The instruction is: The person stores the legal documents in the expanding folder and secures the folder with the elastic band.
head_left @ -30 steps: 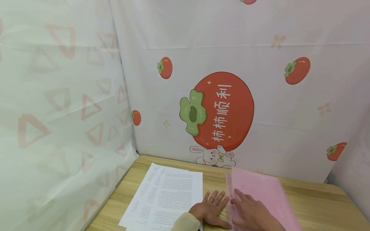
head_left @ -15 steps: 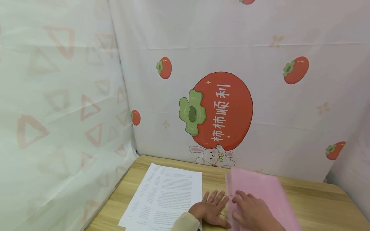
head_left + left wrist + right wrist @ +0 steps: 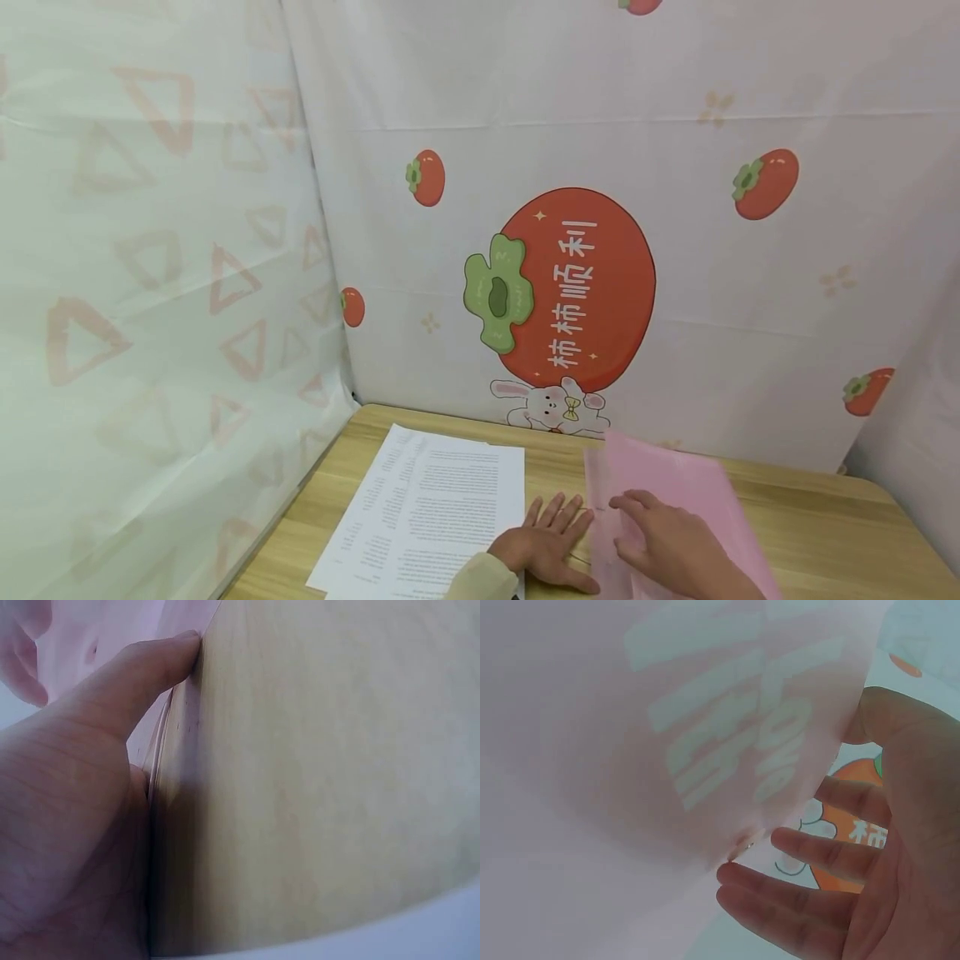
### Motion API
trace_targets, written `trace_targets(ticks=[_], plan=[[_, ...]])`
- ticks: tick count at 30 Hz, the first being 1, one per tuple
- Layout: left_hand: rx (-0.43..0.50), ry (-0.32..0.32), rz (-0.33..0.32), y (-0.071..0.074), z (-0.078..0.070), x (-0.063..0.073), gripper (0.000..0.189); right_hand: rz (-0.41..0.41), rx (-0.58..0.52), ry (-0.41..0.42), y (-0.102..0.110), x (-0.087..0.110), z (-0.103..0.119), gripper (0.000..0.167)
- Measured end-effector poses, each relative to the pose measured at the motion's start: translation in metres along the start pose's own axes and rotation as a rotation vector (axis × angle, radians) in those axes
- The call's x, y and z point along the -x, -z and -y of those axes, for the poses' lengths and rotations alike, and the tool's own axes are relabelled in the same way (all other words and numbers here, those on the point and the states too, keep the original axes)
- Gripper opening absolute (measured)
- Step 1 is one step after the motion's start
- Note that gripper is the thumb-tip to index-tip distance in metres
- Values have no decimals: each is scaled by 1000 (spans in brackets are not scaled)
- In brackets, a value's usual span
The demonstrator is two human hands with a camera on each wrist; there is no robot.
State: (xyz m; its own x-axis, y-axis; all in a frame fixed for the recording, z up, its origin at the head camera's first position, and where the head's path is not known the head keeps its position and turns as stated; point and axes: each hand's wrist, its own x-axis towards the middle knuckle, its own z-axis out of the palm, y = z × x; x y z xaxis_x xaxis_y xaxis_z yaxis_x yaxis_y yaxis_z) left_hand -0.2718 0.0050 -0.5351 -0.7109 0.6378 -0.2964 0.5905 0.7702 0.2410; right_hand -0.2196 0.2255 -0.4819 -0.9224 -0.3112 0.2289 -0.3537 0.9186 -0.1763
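Observation:
A translucent pink plastic folder (image 3: pixel 693 475) lies on the wooden table, its upper cover raised along the left side. My right hand (image 3: pixel 667 542) holds that cover's left edge between thumb and fingers. Pale lettering with the word "Love" shows on the pink sheet (image 3: pixel 577 772) in the right wrist view, and the fingertips are right at its edge. My left hand (image 3: pixel 551 546) rests flat, fingers spread, just left of the folder; its thumb (image 3: pixel 161 660) reaches the folder's edge in the left wrist view. The lower sheet (image 3: pixel 596 483) stays down on the table.
Overlapping printed paper sheets (image 3: pixel 450 508) lie left of my left hand, partly under the forearm. The wooden table (image 3: pixel 817 517) extends right of the folder. A white backdrop cloth (image 3: pixel 712 292) with persimmon prints stands behind, and another cloth (image 3: pixel 172 292) hangs at the left.
My right hand has moved slightly right, lifting the folder's cover edge away from the lower sheet. The left hand and the papers have stayed put.

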Motion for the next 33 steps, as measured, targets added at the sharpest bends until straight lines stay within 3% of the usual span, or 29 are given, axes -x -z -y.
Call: trace_targets(ticks=[13, 21, 33], plan=[[28, -20, 1, 1, 1, 1, 97, -62, -89, 15, 16, 5, -7, 42], [52, -23, 4, 0, 3, 1, 98, -12, -128, -9, 28, 4, -9, 38], [43, -21, 0, -1, 3, 1, 99, -33, -217, 26, 39, 7, -17, 33]])
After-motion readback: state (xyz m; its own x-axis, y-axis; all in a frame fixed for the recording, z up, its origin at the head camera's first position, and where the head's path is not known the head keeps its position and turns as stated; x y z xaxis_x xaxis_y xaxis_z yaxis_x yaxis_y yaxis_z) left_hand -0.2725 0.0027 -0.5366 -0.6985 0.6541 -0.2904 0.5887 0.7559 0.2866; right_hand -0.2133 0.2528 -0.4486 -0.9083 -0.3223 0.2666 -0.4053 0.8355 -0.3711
